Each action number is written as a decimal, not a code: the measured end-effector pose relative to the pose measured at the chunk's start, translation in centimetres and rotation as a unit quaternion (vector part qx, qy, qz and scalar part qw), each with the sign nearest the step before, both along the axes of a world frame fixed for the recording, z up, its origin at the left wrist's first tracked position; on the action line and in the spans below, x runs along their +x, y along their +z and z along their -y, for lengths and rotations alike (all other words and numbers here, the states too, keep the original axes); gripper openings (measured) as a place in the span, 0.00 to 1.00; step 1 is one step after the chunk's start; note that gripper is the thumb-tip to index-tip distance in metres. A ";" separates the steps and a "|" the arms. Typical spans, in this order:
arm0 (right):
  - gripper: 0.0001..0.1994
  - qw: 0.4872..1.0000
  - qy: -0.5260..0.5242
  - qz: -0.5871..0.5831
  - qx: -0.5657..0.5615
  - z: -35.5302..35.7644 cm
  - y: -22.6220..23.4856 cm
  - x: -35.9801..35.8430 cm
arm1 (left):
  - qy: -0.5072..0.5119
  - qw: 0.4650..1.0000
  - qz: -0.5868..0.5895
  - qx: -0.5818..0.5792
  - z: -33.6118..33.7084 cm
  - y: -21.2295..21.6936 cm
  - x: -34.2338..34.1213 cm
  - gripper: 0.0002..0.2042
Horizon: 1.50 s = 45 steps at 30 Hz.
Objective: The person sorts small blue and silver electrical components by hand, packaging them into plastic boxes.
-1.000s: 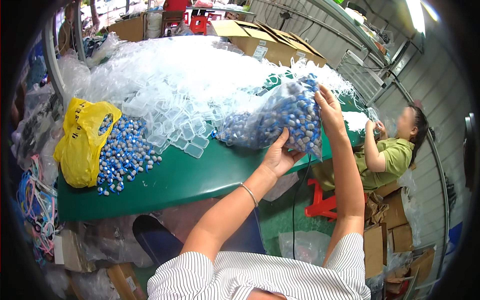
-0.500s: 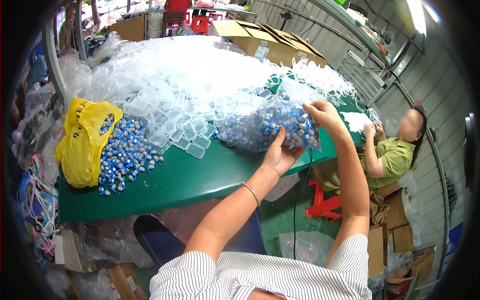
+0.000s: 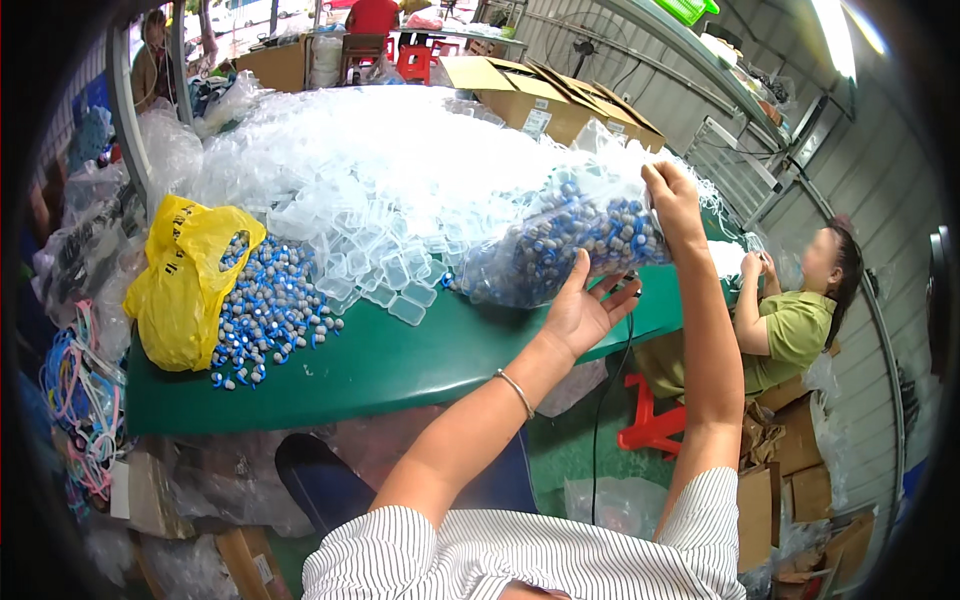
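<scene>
A clear plastic bag (image 3: 540,255) full of small grey-and-blue pieces hangs tilted over the green table, its right end raised. My right hand (image 3: 677,205) pinches the bag's upper right corner between thumb and fingers. Just below the bag's lower edge is my left hand (image 3: 583,312), palm up with fingers spread; whether it touches the plastic I cannot tell. To the left, a heap of the same grey-and-blue pieces (image 3: 268,320) lies loose beside a crumpled yellow plastic bag (image 3: 178,295).
Clear shallow plastic boxes (image 3: 390,275) cover the middle of the green table (image 3: 430,350), with bright clear plastic behind them. Open cardboard cartons (image 3: 520,100) stand at the back. A co-worker in green (image 3: 790,335) sits at right, near a red stool (image 3: 648,425).
My right hand has lifted the bag's right end higher and to the right. My left fingers, earlier under the bag, have spread. The pieces have shifted inside; the whole view has moved slightly.
</scene>
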State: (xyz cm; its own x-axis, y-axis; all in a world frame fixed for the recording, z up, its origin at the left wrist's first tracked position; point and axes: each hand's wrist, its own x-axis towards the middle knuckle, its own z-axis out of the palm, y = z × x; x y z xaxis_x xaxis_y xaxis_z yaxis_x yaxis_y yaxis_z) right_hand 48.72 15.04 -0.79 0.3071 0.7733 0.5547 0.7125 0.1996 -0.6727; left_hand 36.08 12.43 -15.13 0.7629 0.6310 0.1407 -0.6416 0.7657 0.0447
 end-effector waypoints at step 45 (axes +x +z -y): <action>0.12 0.900 0.073 0.427 -0.046 -7.3 -1.3 7.5 | 0.030 0.964 -0.228 0.132 0.4 -7.8 -1.6 0.12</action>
